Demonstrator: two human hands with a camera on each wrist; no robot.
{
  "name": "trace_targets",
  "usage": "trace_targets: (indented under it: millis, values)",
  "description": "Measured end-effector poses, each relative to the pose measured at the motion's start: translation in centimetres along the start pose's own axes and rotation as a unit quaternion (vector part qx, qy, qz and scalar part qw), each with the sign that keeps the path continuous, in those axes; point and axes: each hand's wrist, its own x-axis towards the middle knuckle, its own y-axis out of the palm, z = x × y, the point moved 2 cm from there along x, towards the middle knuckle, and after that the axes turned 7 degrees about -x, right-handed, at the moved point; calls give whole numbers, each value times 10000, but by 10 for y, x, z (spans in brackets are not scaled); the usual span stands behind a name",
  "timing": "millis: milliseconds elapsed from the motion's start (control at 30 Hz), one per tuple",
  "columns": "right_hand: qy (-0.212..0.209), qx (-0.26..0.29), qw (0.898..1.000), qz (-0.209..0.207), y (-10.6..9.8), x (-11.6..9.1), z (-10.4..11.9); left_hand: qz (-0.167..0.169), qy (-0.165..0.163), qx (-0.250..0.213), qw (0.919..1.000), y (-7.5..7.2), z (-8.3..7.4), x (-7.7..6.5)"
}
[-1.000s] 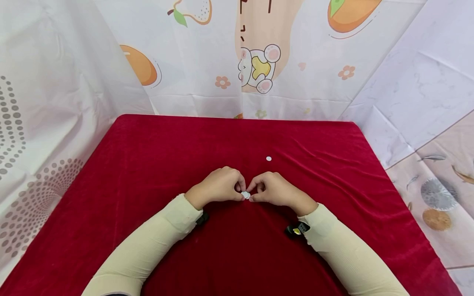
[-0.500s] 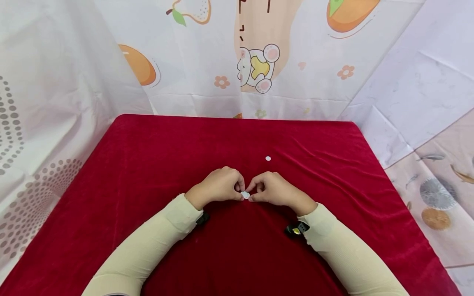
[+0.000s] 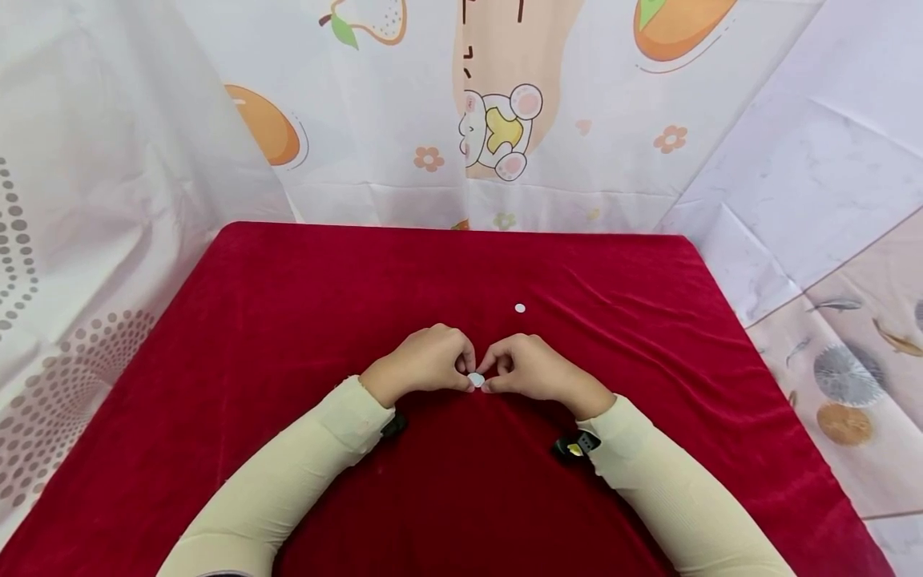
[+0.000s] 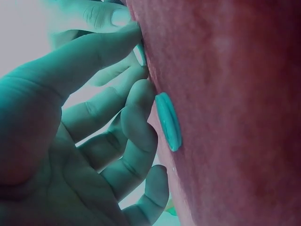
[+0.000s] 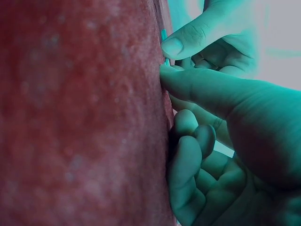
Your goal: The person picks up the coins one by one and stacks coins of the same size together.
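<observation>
Near the middle of the red-covered table, small white discs [image 3: 476,380] lie between my two hands, overlapping so closely that their number is hard to tell. My left hand [image 3: 431,360] pinches their left side between thumb and fingers. From the opposite side my right hand [image 3: 535,369] grips them with thumb and index finger, its other fingers curled in. Only thin slivers of a disc [image 4: 139,54] show past the fingertips in the left wrist view. Another white disc [image 3: 520,308] lies alone beyond the hands; in the left wrist view its rim appears thick and grooved.
Red velvety cloth [image 3: 346,280] covers the table, with wrinkles toward the right. A printed curtain [image 3: 375,144] hangs behind the far edge, and more patterned sheets hang at both sides. Dark straps with devices [image 3: 574,445] sit at the wrists.
The discs between the hands have slid together: their offset outline a second ago is now more compact. Both hands keep nearly the same place and grip. The lone disc stays put.
</observation>
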Motion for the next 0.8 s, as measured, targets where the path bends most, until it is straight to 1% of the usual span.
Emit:
trace_targets:
  millis: [200,300,800]
  values:
    - [5,-51,10000,37,-3,-2,2,104,-65,7,9999,-4,2,-1]
    - [4,-64,10000,39,-4,-2,2,82,-31,76,9999,-4,1,-1]
    - [-76,25,10000,43,-3,-3,5,87,81,116,9999,-3,-1,-3]
